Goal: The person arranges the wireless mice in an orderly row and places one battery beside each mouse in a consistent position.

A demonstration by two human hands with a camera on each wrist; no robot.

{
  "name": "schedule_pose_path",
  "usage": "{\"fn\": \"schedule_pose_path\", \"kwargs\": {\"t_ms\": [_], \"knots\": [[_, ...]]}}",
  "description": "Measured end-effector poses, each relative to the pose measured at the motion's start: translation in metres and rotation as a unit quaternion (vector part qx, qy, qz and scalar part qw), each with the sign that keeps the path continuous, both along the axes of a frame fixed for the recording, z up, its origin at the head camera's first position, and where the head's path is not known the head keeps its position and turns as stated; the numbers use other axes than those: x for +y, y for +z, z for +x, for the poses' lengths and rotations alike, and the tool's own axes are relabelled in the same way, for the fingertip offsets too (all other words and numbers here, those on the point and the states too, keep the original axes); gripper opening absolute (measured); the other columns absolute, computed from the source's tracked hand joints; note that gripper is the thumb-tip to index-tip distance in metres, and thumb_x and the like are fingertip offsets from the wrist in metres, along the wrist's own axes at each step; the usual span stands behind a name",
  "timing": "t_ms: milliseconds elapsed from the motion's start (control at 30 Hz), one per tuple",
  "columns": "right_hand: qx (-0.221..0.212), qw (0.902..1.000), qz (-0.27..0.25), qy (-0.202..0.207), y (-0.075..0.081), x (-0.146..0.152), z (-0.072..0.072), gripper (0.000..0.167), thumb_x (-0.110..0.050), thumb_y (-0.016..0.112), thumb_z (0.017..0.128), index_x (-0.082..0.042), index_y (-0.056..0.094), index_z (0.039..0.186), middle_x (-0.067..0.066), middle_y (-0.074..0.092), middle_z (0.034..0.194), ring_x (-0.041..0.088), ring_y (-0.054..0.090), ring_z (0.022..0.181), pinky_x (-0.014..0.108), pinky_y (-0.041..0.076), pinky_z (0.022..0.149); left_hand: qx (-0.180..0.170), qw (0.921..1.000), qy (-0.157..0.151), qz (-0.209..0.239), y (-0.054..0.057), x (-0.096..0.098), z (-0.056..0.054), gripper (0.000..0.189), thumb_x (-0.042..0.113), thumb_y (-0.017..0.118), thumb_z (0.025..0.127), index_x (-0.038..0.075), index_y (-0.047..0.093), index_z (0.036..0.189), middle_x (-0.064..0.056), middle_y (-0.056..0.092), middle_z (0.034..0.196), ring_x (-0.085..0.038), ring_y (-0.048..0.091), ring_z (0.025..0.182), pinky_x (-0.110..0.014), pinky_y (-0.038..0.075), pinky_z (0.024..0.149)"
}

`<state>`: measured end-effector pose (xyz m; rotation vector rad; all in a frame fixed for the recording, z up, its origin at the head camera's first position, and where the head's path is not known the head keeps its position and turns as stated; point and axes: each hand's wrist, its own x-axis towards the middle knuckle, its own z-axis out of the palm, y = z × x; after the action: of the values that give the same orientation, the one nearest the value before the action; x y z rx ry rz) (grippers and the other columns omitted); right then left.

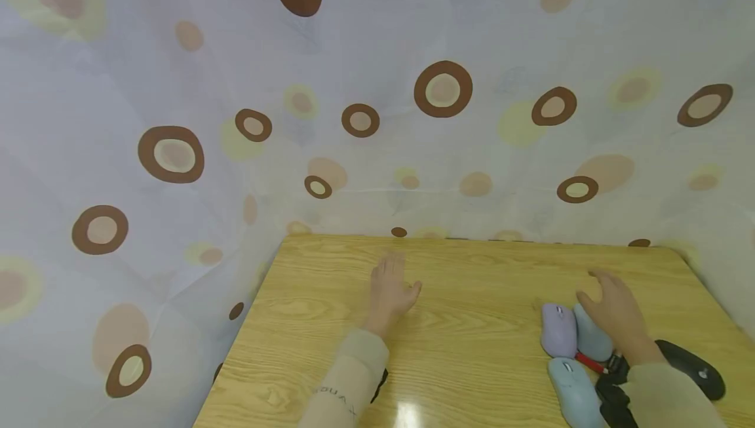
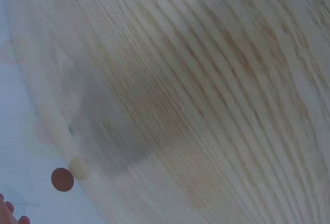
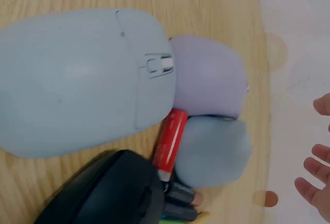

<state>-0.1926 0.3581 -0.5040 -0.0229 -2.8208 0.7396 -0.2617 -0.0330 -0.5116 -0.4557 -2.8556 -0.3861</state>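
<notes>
My left hand hovers over the left-middle of the wooden table with its fingers extended and thumb out, holding nothing. In the left wrist view, only fingertips show at the lower left corner. Over on the right, my right hand is above a cluster of computer mice, its fingers apart and nothing in its grasp. Closest to it is a blue-grey mouse, beside a lilac mouse. A light blue mouse lies nearer me, and a black mouse lies right of the forearm.
A red battery lies among the mice, with dark batteries next to it. Wood grain covers the table. Behind it and along its sides hangs a white sheet with brown and yellow spots.
</notes>
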Motion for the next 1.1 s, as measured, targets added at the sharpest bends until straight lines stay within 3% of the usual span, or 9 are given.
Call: {"fn": "schedule_pose_path", "kwargs": {"t_ms": [100,267,433,667,900,1100], "knots": [[-0.004,0.9998,-0.017,0.001,-0.006,0.006,0.007,0.051,-0.014,0.055,0.088,0.018,0.036,0.122,0.042,0.039,0.113,0.054,0.039,0.099,0.063,0.036,0.075,0.012,0.9989,-0.017,0.042,-0.005,0.018,0.006,0.065,0.042,0.054,0.087,0.002,0.036,0.135,-0.013,0.041,0.135,-0.028,0.037,0.125,-0.04,0.032,0.104],[-0.04,0.9984,-0.037,-0.015,-0.011,0.011,0.015,0.052,-0.017,0.052,0.09,0.018,0.034,0.123,0.042,0.037,0.112,0.054,0.039,0.097,0.062,0.039,0.071,-0.007,0.9912,-0.028,0.129,-0.013,0.049,0.016,0.061,0.035,0.058,0.087,0.002,0.038,0.133,-0.013,0.041,0.132,-0.026,0.039,0.123,-0.037,0.037,0.101],[-0.089,0.9941,-0.052,-0.032,-0.017,0.014,0.018,0.056,-0.021,0.051,0.09,0.018,0.03,0.125,0.043,0.034,0.114,0.056,0.037,0.099,0.061,0.04,0.071,-0.047,0.9855,-0.038,0.158,-0.021,0.078,0.026,0.059,0.035,0.059,0.087,0.005,0.038,0.134,-0.01,0.04,0.133,-0.024,0.038,0.124,-0.03,0.038,0.1],[-0.089,0.9943,-0.05,-0.03,-0.025,0.02,0.022,0.055,-0.018,0.053,0.089,0.022,0.033,0.12,0.047,0.037,0.111,0.057,0.042,0.097,0.059,0.042,0.071,-0.134,0.9719,-0.044,0.189,-0.03,0.116,0.04,0.061,0.037,0.059,0.087,0.01,0.036,0.136,-0.006,0.037,0.134,-0.019,0.037,0.124,-0.024,0.04,0.097],[-0.128,0.9905,-0.045,-0.023,-0.037,0.03,0.023,0.066,-0.031,0.053,0.091,0.023,0.031,0.121,0.049,0.036,0.113,0.058,0.044,0.1,0.058,0.045,0.074,-0.168,0.9627,-0.045,0.208,-0.046,0.151,0.053,0.061,0.04,0.061,0.085,0.012,0.039,0.134,-0.002,0.04,0.13,-0.016,0.04,0.12,-0.023,0.042,0.093],[-0.174,0.983,-0.048,-0.032,-0.049,0.035,0.022,0.077,-0.039,0.052,0.09,0.025,0.026,0.124,0.049,0.035,0.117,0.058,0.042,0.104,0.056,0.046,0.076,-0.2,0.9477,-0.062,0.241,-0.054,0.174,0.065,0.063,0.04,0.064,0.083,0.011,0.041,0.133,-0.003,0.043,0.13,-0.017,0.042,0.12,-0.026,0.042,0.095]]}}
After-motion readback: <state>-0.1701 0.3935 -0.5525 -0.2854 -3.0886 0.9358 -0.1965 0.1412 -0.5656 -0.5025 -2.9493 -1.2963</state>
